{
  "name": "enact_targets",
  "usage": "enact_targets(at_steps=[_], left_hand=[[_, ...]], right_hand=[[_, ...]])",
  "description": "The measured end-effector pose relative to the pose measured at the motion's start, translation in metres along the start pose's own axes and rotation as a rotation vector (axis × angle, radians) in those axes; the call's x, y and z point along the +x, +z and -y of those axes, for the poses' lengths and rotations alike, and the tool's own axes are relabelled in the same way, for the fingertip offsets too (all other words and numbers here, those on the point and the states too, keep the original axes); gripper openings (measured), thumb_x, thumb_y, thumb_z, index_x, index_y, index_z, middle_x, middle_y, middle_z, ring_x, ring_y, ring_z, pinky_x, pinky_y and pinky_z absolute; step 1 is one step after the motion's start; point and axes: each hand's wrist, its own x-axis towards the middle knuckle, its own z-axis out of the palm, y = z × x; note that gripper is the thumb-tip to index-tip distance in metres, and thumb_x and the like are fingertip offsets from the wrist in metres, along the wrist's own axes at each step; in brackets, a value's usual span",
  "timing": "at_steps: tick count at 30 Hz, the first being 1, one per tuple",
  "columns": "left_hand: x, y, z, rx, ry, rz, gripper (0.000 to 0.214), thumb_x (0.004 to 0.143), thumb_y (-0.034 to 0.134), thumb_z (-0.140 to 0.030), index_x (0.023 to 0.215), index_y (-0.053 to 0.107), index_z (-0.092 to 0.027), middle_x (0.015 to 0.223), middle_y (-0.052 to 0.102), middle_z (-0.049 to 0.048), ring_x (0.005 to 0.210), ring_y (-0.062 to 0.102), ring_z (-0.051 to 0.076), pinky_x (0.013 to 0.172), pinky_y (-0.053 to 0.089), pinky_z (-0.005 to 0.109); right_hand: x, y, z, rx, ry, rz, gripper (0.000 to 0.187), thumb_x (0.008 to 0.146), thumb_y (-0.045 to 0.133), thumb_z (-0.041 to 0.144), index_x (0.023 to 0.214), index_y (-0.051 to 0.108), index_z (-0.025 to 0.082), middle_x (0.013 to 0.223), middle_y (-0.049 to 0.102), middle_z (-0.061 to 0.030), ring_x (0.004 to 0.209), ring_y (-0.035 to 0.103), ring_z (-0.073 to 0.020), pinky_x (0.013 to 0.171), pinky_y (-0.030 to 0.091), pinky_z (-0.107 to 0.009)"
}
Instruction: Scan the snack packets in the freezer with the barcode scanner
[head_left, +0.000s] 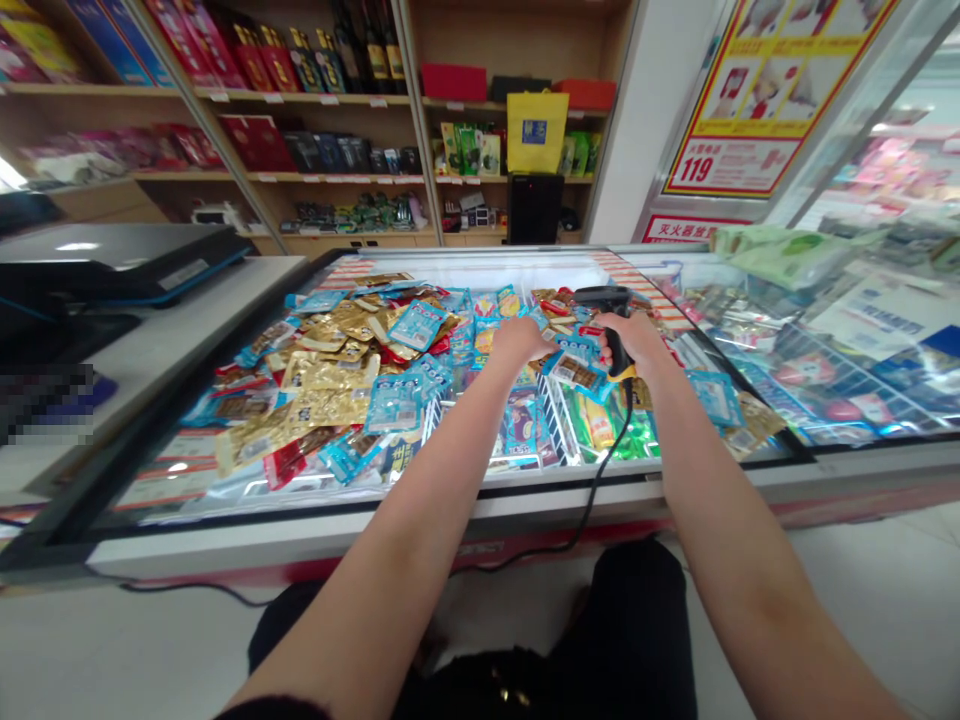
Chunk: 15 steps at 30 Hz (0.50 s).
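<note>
In the head view, my right hand (631, 338) is wrapped round the grip of a black barcode scanner (616, 345), whose head is above the packets. A black cable (600, 475) trails from its handle over the freezer's front edge. My left hand (519, 342) is closed to the left of the scanner, its thumb at the corner of a blue snack packet (577, 374); most of its fingers are hidden. Gold snack packets (330, 375) and blue snack packets (395, 402) lie in a loose heap on the left part of the freezer's glass top.
Under the glass, a white wire basket (555, 420) stands beside green packages (600, 420). To the left is a counter (172, 350) with a dark flat device (135, 258). Shelves (315, 95) with bottles and boxes line the back. More packages (795, 255) lie at the right.
</note>
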Motion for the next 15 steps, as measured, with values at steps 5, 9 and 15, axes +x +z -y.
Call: enact_targets(at_steps=[5,9,15], left_hand=[[0.0,-0.001,-0.005,0.175,-0.022,0.136,0.052,0.062,0.08,-0.045,0.102,0.069,-0.015,0.114,0.067,0.0216,0.113,0.06,0.038,0.087,0.05,0.041],[0.0,-0.008,0.001,0.103,-0.014,0.135,0.052,0.068,0.075,-0.031,0.114,0.062,-0.01,0.114,0.068,0.0206,0.106,0.065,0.033,0.08,0.05,0.036],[0.011,-0.02,0.025,-0.162,-0.01,-0.103,0.035,0.064,0.074,-0.023,0.098,0.07,-0.019,0.105,0.072,0.0059,0.098,0.066,0.024,0.083,0.049,0.03]], right_hand=[[-0.005,0.001,0.006,-0.025,-0.005,-0.031,0.025,0.08,0.06,0.021,0.058,0.049,0.019,0.042,0.05,0.0002,0.031,0.044,-0.0127,0.03,0.038,-0.026],[-0.006,0.005,0.006,-0.006,-0.007,-0.016,0.024,0.08,0.061,0.022,0.058,0.05,0.019,0.044,0.052,-0.0002,0.032,0.045,-0.0123,0.03,0.037,-0.026],[-0.007,0.009,0.004,0.013,-0.022,0.039,0.024,0.08,0.06,0.022,0.059,0.049,0.019,0.043,0.051,0.0003,0.033,0.045,-0.0121,0.029,0.037,-0.025]])
